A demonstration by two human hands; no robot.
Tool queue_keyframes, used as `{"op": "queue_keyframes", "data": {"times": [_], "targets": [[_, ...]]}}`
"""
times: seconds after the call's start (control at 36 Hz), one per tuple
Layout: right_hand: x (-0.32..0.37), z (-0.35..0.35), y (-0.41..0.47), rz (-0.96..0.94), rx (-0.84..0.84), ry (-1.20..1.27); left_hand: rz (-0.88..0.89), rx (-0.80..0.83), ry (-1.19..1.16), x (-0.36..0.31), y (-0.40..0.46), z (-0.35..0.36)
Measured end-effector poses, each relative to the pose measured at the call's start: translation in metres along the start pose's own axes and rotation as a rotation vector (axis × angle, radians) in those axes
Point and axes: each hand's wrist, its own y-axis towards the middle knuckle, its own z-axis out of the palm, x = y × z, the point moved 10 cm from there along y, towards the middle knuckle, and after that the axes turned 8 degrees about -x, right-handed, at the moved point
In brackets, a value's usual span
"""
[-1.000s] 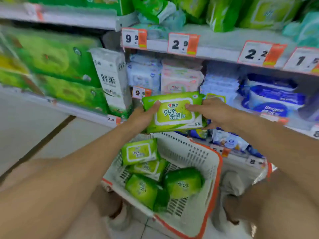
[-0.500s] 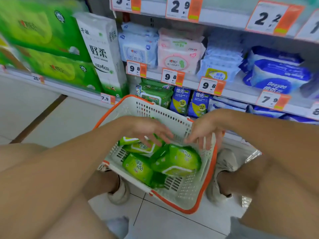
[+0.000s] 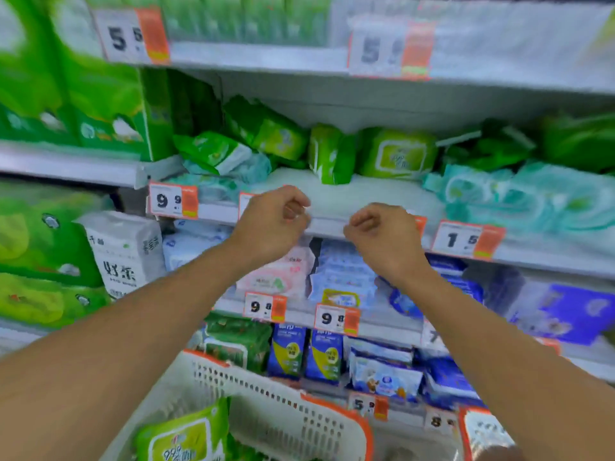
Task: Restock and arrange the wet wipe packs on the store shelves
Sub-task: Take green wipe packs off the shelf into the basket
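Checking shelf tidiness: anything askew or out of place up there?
Yes. On the shelf above the hands, green wipe packs at left lie tumbled and tilted on each other, not faced forward. One green pack stands on edge alone. A bare gap sits in front.

Shelf (image 3: pixel 366 197): green wipe packs (image 3: pixel 397 154) at back, teal packs (image 3: pixel 519 194) on the right.
Floor: basket (image 3: pixel 299 424).

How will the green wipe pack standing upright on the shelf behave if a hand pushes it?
The upright green pack stands on a narrow end, so it would probably tip. Its wrapper looks soft and glossy, so likely squashy and somewhat slippery.
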Motion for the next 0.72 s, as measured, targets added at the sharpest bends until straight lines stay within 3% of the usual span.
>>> {"op": "queue_keyframes", "data": {"times": [0.08,0.14,0.31,0.36,0.44,0.53,0.61,0.72], "targets": [[0.002,-0.033,0.044,-0.065,-0.141,-0.026,0.109,0.062,0.261,-0.016,0.046,0.024],[0.004,-0.039,0.071,-0.081,-0.136,-0.080,0.111,0.151,0.412,-0.019,0.069,0.041],[-0.034,0.016,0.115,0.320,0.245,-0.074,-0.172,0.592,0.818,0.040,0.088,0.088],[-0.043,0.038,0.122,0.436,0.290,0.013,-0.234,0.689,0.811,0.055,0.087,0.097],[-0.048,0.060,0.146,0.495,0.213,0.052,-0.227,0.828,0.819,0.067,0.093,0.104],[-0.045,0.078,0.179,0.437,0.097,-0.106,-0.234,0.908,0.778,0.071,0.096,0.106],[-0.036,0.113,0.206,0.329,0.106,-0.294,-0.249,0.971,0.746,0.076,0.098,0.110],[-0.044,0.139,0.214,0.402,0.023,-0.267,-0.215,0.974,0.806,0.078,0.106,0.110]]}}
